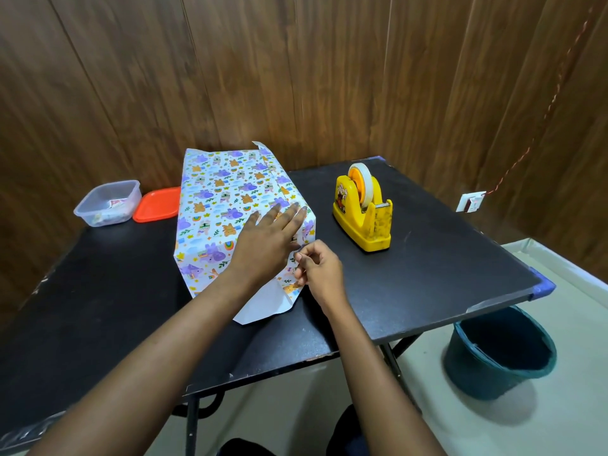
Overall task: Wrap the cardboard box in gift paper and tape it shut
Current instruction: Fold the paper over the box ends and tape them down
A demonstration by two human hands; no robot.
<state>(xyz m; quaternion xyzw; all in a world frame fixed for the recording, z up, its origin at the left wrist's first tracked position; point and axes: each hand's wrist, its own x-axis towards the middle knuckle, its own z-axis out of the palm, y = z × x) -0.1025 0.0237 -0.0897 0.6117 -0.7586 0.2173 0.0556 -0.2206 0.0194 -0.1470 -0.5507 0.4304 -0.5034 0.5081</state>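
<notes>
Forearms are stretching over the black table [427, 274], where the cardboard box is sitting mid-table, hidden under gift paper [223, 199]. Left hand [268, 240] is lying flat, fingers straight, apparently pinning the overlap so it cannot spring open. Right hand [319, 269], fingers curled, is pinching at the paper's seam edge; whether tape is between them is too small to tell. Near end flap [263, 304] is gaping unfolded. Tape dispenser [363, 209] is waiting nearby, unobstructed; tub [108, 202] and orange lid [156, 204] are sitting far left.
</notes>
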